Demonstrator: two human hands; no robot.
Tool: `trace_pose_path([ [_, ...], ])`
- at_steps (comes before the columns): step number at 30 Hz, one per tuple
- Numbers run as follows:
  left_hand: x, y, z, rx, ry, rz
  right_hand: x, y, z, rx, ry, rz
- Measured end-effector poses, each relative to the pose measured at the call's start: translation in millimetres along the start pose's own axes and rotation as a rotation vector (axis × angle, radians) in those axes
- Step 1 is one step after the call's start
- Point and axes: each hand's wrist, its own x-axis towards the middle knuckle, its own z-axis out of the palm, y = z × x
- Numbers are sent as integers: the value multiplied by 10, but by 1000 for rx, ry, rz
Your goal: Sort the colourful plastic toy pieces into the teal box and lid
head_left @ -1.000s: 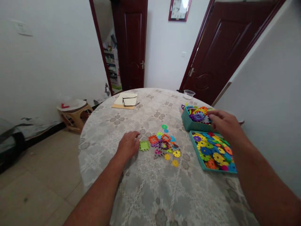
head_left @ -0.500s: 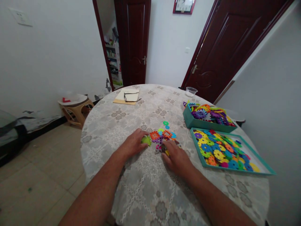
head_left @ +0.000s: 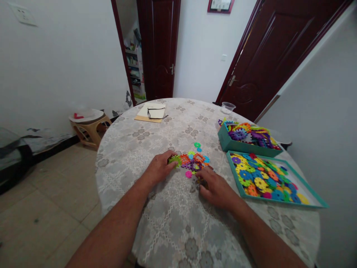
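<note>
Pieces (head_left: pixel 193 164) of bright plastic, many with toothed edges, lie in a loose cluster on our grey patterned tablecloth (head_left: pixel 167 230), between our two hands. With our left hand (head_left: pixel 160 169) we pinch a lime-green toothed piece (head_left: pixel 175 160), thumb and fingers parted only as far as it needs. Just right of it we see an orange square frame (head_left: pixel 184 159), and a second orange frame (head_left: pixel 199 158) lies farther right. We hold our right hand (head_left: pixel 217 186) half curled at the cluster's near right edge, thumb apart from the fingers; we cannot tell whether it has hold of anything. A pink disc (head_left: pixel 189 174) lies near its fingertips, and a green disc (head_left: pixel 197 144) sits at the cluster's far end, just beyond a blue one (head_left: pixel 199 150). To our right, a teal box (head_left: pixel 242 147) heaped with toothed pieces stands behind a shallow teal tray (head_left: pixel 299 182) holding many coloured discs.
</note>
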Motion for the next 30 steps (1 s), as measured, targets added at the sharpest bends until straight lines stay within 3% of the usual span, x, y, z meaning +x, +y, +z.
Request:
trace_pose_path([
  [6,-19,40,49,31,-103,44,-27,65,-43,60,-61,-113],
  [9,-29,38,64,82,-121,31,16,96,-13,89,22,-132],
  [13,-32,11,84,133,-141,47,118,141,76,-1,193,2],
  [19,-28,0,108,96,-145,43,241,112,196,-229,177,147],
  [24,-30,59,67,-48,-166,77,207,81,196,-199,187,109],
  [30,-36,136,107,-146,-174,184,128,44,154,5,369,-2],
])
